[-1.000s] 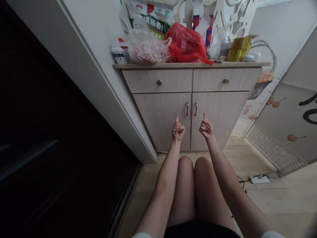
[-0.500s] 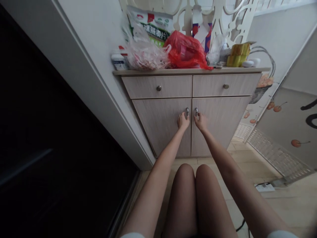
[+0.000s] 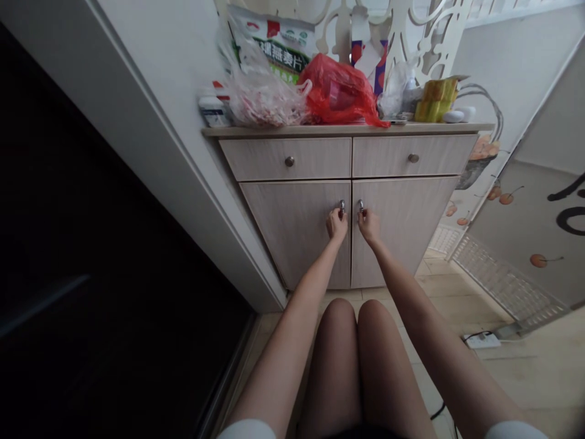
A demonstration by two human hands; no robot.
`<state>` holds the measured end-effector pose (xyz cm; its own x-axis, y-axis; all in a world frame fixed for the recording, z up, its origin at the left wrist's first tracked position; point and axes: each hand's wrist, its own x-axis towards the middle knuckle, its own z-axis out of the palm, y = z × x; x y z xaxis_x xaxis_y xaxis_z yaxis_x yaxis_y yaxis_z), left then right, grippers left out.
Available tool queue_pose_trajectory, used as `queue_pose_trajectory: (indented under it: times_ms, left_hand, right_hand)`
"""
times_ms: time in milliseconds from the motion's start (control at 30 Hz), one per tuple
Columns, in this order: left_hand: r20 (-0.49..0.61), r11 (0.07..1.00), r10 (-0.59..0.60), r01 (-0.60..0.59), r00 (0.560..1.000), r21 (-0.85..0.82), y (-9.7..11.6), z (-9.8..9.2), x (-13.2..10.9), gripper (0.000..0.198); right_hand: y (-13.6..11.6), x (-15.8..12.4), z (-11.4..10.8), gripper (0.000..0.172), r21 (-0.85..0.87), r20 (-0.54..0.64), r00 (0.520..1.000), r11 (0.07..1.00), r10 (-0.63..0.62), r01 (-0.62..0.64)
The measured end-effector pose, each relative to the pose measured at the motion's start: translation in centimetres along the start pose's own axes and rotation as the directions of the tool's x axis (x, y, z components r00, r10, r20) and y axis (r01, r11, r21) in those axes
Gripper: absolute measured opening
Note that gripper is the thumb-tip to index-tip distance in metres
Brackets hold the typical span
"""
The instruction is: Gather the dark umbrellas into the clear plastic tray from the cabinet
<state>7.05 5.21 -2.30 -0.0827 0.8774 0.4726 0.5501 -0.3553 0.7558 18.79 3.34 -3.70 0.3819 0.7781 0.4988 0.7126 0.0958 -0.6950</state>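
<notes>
A low wooden cabinet (image 3: 292, 238) with two drawers above two doors stands in front of me. My left hand (image 3: 336, 224) grips the metal handle of the left door (image 3: 342, 205). Beside it, my right hand (image 3: 368, 225) grips the metal handle of the right door (image 3: 361, 206). Both doors sit flush and closed. My bare knees (image 3: 356, 314) are together below my arms, close to the cabinet's foot.
On the cabinet top lie a red plastic bag (image 3: 338, 91), a clear bag (image 3: 267, 100), an oats packet (image 3: 278, 46) and a yellow pack (image 3: 434, 97). A dark doorway (image 3: 91, 274) is at left, a sliding panel (image 3: 525, 231) at right. A power strip (image 3: 475, 339) lies on the floor.
A second ago both hands were raised with thumbs up in front of the doors. They then reached forward and closed on the two door handles. The doors have not moved.
</notes>
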Motion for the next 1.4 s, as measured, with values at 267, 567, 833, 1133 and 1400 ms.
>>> queue_pose_trajectory:
  times_ms: [267, 567, 833, 1133, 1400]
  left_hand:
    - [-0.136, 0.974, 0.223, -0.227, 0.965, -0.009, -1.6, -5.1, -6.7, 0.009]
    - [-0.320, 0.957, 0.282, -0.289, 0.904, 0.029, -4.4, -14.6, -14.3, 0.022]
    - [-0.418, 0.983, 0.182, -0.153, 0.890, 0.103, -7.1, -21.9, -17.1, 0.031]
    - [-0.516, 0.993, -0.004, 0.065, 0.857, 0.101, -11.9, -30.6, -17.7, 0.036]
    - [-0.678, 0.935, -0.350, 0.286, 0.646, -0.210, -13.9, -34.8, -16.2, 0.041]
  right_hand:
    - [1.5, -7.1, -6.0, 0.035, -0.042, -0.038, 0.989, 0.989, -0.141, 0.139]
    - [4.1, -14.5, -14.4, 0.047, -0.121, -0.161, 0.977, 0.985, -0.138, 0.119]
    - [6.6, -17.8, -20.9, 0.055, -0.186, -0.218, 0.972, 0.981, -0.088, 0.047]
    - [10.2, -19.8, -26.3, 0.062, -0.248, -0.300, 0.954, 0.966, -0.006, -0.072]
    - [15.9, -19.6, -32.5, 0.034, -0.267, -0.438, 0.884, 0.915, 0.164, -0.302]
